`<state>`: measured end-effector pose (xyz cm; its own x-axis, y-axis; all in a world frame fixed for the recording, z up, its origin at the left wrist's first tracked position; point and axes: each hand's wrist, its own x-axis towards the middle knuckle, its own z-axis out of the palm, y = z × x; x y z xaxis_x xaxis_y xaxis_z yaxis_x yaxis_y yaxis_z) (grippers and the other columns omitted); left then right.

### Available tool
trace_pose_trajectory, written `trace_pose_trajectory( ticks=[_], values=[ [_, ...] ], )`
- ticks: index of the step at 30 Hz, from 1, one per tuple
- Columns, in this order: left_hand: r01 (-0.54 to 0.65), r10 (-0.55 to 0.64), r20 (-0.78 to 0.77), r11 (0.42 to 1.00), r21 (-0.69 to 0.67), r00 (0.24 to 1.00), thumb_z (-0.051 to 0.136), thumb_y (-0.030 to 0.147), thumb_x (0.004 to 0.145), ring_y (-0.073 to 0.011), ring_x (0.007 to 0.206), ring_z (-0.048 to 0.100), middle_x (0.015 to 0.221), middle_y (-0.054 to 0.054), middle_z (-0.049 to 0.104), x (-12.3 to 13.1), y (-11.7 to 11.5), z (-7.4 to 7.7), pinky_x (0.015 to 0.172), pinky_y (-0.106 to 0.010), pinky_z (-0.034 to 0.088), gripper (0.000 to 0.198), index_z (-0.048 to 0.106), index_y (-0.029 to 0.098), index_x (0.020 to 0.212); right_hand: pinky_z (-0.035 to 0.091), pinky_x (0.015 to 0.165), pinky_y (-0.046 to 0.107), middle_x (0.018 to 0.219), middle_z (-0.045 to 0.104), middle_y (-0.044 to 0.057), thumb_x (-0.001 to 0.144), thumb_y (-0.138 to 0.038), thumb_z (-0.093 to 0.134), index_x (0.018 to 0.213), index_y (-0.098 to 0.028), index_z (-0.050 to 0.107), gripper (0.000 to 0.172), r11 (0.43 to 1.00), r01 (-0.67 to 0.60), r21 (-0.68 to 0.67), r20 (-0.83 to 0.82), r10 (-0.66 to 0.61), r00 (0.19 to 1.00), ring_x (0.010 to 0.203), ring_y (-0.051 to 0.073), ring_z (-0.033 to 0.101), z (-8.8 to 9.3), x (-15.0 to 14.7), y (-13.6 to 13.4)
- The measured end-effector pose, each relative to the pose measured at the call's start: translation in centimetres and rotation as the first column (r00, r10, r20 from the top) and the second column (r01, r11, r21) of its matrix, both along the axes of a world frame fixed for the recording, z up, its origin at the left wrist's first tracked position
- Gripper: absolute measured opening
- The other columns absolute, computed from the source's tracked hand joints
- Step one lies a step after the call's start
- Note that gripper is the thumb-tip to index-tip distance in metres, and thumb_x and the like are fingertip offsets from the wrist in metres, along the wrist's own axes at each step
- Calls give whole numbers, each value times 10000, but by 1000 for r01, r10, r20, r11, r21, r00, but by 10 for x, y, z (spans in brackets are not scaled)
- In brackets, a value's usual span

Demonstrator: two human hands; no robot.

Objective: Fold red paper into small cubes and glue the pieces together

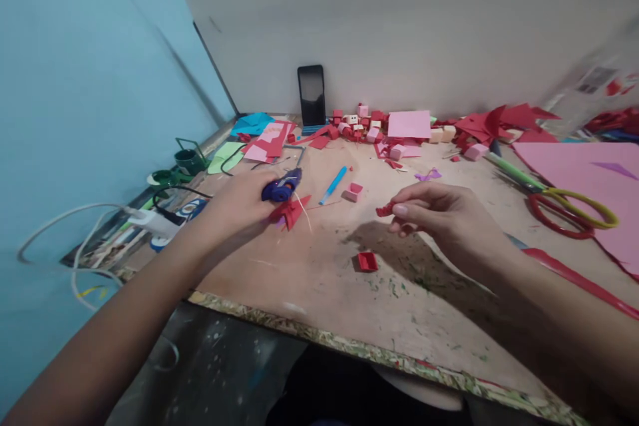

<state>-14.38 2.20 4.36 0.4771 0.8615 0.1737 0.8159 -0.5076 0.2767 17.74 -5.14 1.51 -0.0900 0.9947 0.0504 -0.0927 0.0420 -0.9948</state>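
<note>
My left hand (pixel 247 196) is wrapped round a dark blue glue gun (pixel 282 188), its nozzle pointing up and to the right. Beneath the gun lie folded red paper scraps (pixel 294 214). Between thumb and fingertips my right hand (pixel 434 213) pinches a small crinkled red paper piece (pixel 384 210) above the table. A small open red paper box (pixel 367 262) sits below that hand, and a pink paper box (pixel 354 192) stands to its left. Near the pink box rests a blue pen-like stick (pixel 333 185).
A phone (pixel 312 95) leans upright against the wall, with several red and pink paper cubes (pixel 372 135) beside it. Scissors (pixel 574 210), a red-handled knife-like tool (pixel 574 273) and a pink sheet (pixel 594 180) lie right. White cables (pixel 74 259) hang at left by the table edge (pixel 309 336).
</note>
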Motion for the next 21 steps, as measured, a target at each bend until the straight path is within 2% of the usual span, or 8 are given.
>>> trace_pose_trajectory(
  ticks=[3,9,12,15,16,18,19,21],
  values=[
    [-26,27,-182,1000,11,983,643,251,893,-203,829,575,885,-48,697,-7,-7,2,700,-274,374,122,722,158,898,616,563,246,751,815,62,741,-423,949,758,-221,843,230,995,-15,103,167,-3,986,598,165,737,20,-1,-9],
    [39,-58,-288,997,-72,956,638,309,954,-183,791,634,907,-13,752,-13,-17,17,701,-247,400,182,744,181,1028,617,559,274,666,780,41,793,-369,876,737,-240,848,143,977,-91,192,410,5,912,573,183,726,36,0,-19],
    [77,-67,-357,997,16,932,781,384,854,-299,1014,678,1128,-79,774,-8,-21,26,801,-325,472,345,757,218,1156,620,588,291,678,787,39,809,-386,860,743,-251,851,151,968,-102,230,471,-19,882,593,193,733,37,5,-18],
    [206,-187,-245,977,52,951,674,261,939,-304,1182,662,1323,-97,727,14,-28,26,956,-380,497,380,704,210,1315,618,580,308,718,806,41,822,-422,855,757,-267,855,168,962,-74,263,543,-84,836,613,214,753,40,8,-18],
    [319,-316,-163,948,-9,935,661,223,955,-274,1202,662,1311,-80,734,25,-31,23,993,-364,496,349,705,216,1301,618,577,315,733,812,42,824,-426,854,759,-271,854,168,959,-57,277,562,-114,819,623,224,760,42,10,-18],
    [586,-594,-19,798,-142,804,604,124,982,-211,1212,661,1315,-57,725,47,-33,14,1003,-305,498,323,718,236,1262,623,578,324,747,818,40,826,-410,855,757,-275,851,153,949,-25,315,571,-168,803,640,239,769,44,12,-19],
    [679,-685,21,716,-163,728,585,97,989,-197,1187,663,1282,-61,730,58,-33,8,989,-288,500,320,723,231,1244,625,579,322,749,819,36,826,-388,856,752,-276,850,134,944,-13,330,565,-186,804,643,241,770,44,14,-20],
    [734,-742,-3,664,-146,671,560,97,1014,-197,1103,664,1197,-75,732,74,-30,-2,933,-291,500,280,737,215,1196,619,565,295,748,821,22,822,-320,853,743,-283,852,87,938,-2,347,553,-203,808,630,223,764,41,18,-20]
  ],
)
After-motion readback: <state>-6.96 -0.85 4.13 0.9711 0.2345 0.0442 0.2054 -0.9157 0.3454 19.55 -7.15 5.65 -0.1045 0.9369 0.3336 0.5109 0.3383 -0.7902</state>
